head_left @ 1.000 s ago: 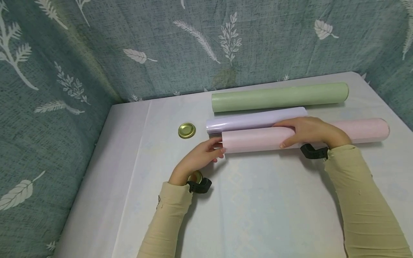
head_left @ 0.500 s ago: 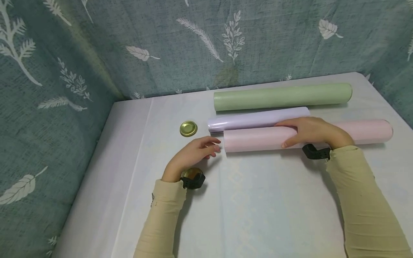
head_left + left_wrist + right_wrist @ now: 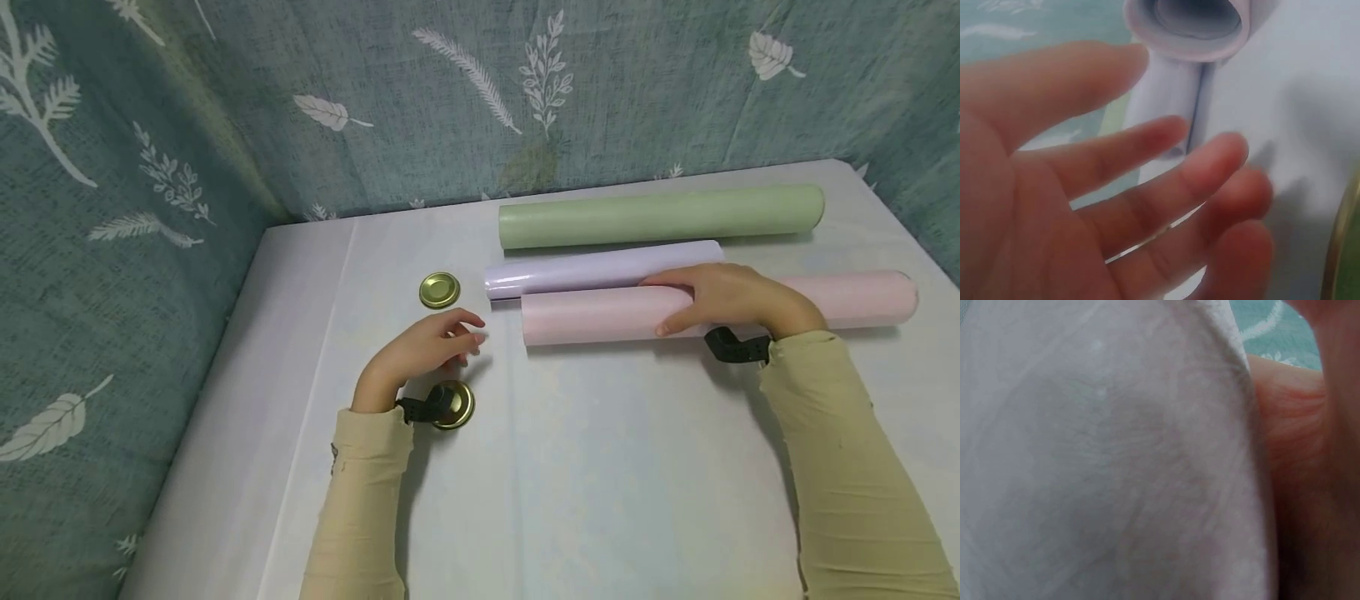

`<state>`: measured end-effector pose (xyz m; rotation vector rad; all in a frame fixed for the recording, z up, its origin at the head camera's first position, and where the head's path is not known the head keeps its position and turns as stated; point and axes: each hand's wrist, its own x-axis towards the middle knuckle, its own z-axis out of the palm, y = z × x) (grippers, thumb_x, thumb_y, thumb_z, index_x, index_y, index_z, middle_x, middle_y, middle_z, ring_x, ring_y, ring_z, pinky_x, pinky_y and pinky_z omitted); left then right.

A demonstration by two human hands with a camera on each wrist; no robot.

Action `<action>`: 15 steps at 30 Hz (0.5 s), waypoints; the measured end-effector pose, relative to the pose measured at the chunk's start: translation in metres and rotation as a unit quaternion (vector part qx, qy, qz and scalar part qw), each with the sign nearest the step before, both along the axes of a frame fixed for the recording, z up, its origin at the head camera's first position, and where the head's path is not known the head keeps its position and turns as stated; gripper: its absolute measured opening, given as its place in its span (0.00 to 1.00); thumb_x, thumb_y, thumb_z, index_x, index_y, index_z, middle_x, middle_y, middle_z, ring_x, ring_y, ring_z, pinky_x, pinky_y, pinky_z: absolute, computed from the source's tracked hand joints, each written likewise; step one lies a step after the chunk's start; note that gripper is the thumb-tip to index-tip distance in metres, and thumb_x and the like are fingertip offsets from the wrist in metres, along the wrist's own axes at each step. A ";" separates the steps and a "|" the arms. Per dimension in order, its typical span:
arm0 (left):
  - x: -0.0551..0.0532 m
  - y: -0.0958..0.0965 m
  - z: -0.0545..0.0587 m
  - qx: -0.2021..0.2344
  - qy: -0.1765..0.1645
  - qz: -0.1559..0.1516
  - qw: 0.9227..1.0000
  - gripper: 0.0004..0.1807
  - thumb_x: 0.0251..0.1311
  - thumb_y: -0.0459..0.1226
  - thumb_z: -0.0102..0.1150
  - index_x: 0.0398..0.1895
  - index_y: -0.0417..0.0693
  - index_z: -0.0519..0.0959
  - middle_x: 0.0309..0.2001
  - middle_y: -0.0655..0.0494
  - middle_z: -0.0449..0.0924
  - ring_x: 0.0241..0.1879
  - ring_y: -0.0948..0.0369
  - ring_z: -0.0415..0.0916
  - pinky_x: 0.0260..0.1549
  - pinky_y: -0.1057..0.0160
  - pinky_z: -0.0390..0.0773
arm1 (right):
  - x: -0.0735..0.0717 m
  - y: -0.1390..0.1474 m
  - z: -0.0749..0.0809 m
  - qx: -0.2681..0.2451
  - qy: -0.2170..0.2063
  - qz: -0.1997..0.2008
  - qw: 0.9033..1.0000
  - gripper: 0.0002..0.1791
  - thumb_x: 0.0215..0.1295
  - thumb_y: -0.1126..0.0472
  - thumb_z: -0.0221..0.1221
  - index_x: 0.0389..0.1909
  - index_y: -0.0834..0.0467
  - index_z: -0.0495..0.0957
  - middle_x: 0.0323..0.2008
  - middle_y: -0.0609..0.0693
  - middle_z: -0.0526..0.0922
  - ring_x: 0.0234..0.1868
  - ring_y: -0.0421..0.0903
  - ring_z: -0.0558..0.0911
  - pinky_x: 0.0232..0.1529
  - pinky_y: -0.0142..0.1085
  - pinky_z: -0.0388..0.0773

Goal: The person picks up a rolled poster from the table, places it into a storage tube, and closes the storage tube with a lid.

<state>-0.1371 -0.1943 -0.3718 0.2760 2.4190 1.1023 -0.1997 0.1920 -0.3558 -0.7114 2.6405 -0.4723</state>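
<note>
My right hand (image 3: 731, 297) grips a long pink roll (image 3: 592, 317) from above, thumb on the near side and fingers over the far side. In the right wrist view the pale surface of the pink roll (image 3: 1116, 456) fills most of the picture, close against the palm. My left hand (image 3: 423, 350) holds nothing; it hovers left of the roll's open end, fingers loosely bent. The left wrist view shows its spread fingers (image 3: 1147, 194) in front of the hollow end of the pink roll (image 3: 1244, 28). A shorter glossy lavender roll (image 3: 562, 273) lies just behind the pink one.
At the back of the white table (image 3: 615, 467) lies a long green roll (image 3: 660, 218). One gold jar lid (image 3: 439, 290) sits beyond my left hand. Another gold lid (image 3: 463, 407) is partly hidden by the black wrist strap (image 3: 420, 408). Leaf-patterned green cloth (image 3: 375, 167) hangs behind.
My left hand has let go of the pink roll's left end and moved left, away from it. The right hand keeps its grip, and the rolls stay in place.
</note>
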 end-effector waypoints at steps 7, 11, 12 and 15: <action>0.002 0.003 0.001 0.035 -0.068 0.008 0.997 0.16 0.59 0.49 0.51 0.48 0.54 0.71 0.31 0.46 0.75 0.23 0.53 0.74 0.25 0.58 0.77 | -0.001 0.001 -0.001 0.003 -0.004 -0.009 1.000 0.44 0.39 0.31 0.61 0.61 0.41 0.64 0.57 0.51 0.69 0.56 0.52 0.67 0.50 0.51 0.63; 0.003 0.005 -0.001 0.060 -0.114 0.006 0.992 0.18 0.60 0.49 0.50 0.49 0.52 0.69 0.34 0.46 0.74 0.26 0.54 0.74 0.28 0.58 0.77 | -0.001 0.001 0.000 0.001 -0.008 -0.010 1.000 0.44 0.39 0.31 0.61 0.61 0.41 0.64 0.57 0.51 0.69 0.55 0.52 0.67 0.50 0.50 0.63; 0.003 0.005 -0.001 0.065 -0.121 0.007 0.990 0.18 0.60 0.49 0.50 0.49 0.51 0.68 0.34 0.45 0.74 0.26 0.54 0.74 0.29 0.58 0.77 | -0.001 0.001 0.000 0.002 -0.007 -0.009 1.000 0.44 0.39 0.31 0.61 0.61 0.41 0.64 0.57 0.51 0.69 0.55 0.52 0.67 0.50 0.51 0.63; 0.004 0.006 -0.003 0.080 -0.130 0.017 0.988 0.18 0.60 0.48 0.50 0.50 0.51 0.68 0.34 0.44 0.73 0.27 0.54 0.74 0.30 0.58 0.78 | -0.001 0.001 -0.001 0.003 -0.009 -0.007 1.000 0.44 0.40 0.32 0.61 0.61 0.42 0.64 0.57 0.52 0.69 0.55 0.52 0.67 0.50 0.51 0.63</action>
